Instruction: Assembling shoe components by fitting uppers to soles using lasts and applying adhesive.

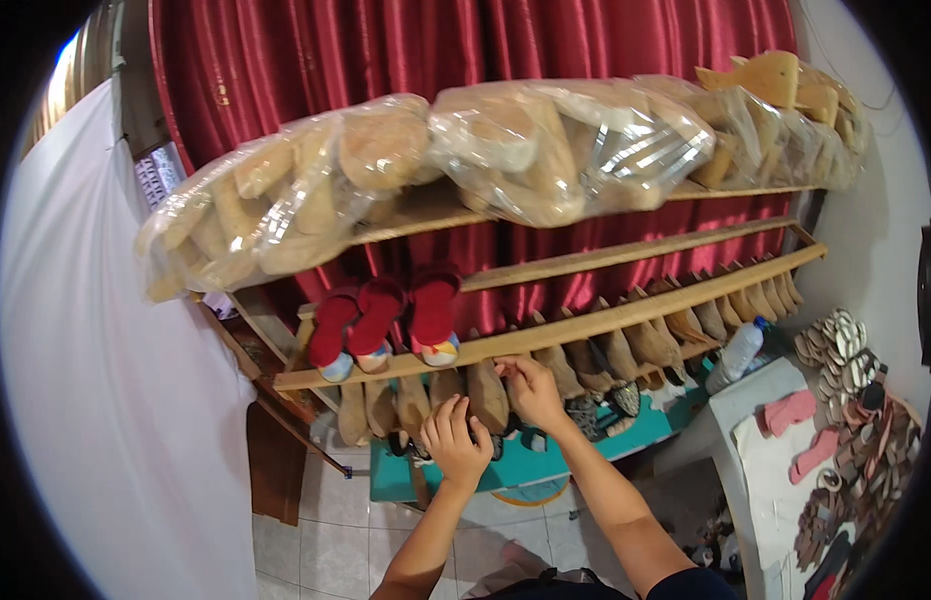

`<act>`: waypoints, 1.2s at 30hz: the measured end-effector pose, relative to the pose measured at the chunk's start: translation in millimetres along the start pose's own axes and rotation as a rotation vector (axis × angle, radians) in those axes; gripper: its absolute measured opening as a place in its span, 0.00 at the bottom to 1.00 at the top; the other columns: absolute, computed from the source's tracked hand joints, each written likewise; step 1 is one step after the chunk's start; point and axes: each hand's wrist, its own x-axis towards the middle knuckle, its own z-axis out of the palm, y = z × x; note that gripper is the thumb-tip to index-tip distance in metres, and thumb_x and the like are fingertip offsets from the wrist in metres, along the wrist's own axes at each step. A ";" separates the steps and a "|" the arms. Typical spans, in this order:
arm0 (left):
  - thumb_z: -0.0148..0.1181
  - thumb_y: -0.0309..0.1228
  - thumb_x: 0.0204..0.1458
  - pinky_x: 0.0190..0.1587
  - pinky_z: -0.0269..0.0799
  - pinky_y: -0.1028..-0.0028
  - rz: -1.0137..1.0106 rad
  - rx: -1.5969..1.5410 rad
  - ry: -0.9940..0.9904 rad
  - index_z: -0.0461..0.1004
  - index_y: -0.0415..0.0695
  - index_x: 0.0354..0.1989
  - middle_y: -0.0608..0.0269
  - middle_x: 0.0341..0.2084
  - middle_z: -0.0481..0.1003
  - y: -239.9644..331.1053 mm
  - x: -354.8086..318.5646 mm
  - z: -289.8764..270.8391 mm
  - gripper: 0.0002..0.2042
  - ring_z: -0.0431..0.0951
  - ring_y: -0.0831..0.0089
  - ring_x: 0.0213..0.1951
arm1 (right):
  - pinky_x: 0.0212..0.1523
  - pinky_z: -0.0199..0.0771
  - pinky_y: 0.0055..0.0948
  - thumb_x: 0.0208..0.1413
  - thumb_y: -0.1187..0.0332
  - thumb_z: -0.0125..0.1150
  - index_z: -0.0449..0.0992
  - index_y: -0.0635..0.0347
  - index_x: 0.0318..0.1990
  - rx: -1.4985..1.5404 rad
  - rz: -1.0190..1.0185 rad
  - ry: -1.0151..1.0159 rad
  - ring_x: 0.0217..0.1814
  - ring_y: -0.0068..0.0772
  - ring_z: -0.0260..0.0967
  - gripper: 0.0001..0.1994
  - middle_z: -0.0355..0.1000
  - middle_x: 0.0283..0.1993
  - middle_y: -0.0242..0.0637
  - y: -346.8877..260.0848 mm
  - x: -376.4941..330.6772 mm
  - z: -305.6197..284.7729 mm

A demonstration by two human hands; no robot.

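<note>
Brown wooden shoe lasts hang in a row below the front rail (pixel 625 318) of a wooden rack. My right hand (pixel 532 393) is just under that rail, its bent fingertips against the upper right side of one shoe last (pixel 486 396). Lower and to the left, my left hand (pixel 453 440) has its fingers spread in front of the lasts, with their tips close to the lower part of that same last. Whether they touch it I cannot tell. Three red slippers (pixel 434 310) with multicoloured toes rest across the rack's rails, left of my hands.
Clear plastic bags (pixel 575 150) of lasts lie on the upper shelf before a red curtain (pixel 385 45). Beneath the rack is a teal bench (pixel 390 480) with footwear. At right, a water bottle (pixel 737 352), pink pieces (pixel 788 412) and many straps (pixel 865 470) crowd a white table (pixel 760 510).
</note>
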 end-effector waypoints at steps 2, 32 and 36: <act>0.49 0.27 0.39 0.42 0.59 0.63 0.088 -0.026 -0.092 0.68 0.41 0.38 0.59 0.39 0.67 15.7 -17.4 1.3 0.14 0.66 0.60 0.40 | 0.42 0.65 0.29 0.46 0.78 0.45 0.70 0.65 0.39 -0.136 -0.051 0.056 0.42 0.36 0.66 0.11 0.69 0.34 0.44 2.2 -35.6 -15.6; 0.48 0.30 0.41 0.36 0.64 0.65 1.258 -0.847 -1.141 0.70 0.41 0.34 0.55 0.26 0.72 509.3 -365.2 -139.3 0.11 0.72 0.60 0.30 | 0.48 0.59 0.45 0.47 0.59 0.45 0.65 0.56 0.49 -1.020 1.288 0.411 0.43 0.48 0.66 0.21 0.68 0.42 0.45 -132.5 -658.7 -314.2; 0.49 0.30 0.40 0.31 0.66 0.62 1.257 -0.980 -1.276 0.69 0.41 0.34 0.54 0.25 0.71 572.2 -394.2 -143.6 0.11 0.72 0.57 0.28 | 0.47 0.60 0.45 0.44 0.61 0.50 0.67 0.58 0.46 -1.025 1.294 0.679 0.44 0.48 0.64 0.20 0.67 0.40 0.47 -144.6 -705.5 -350.1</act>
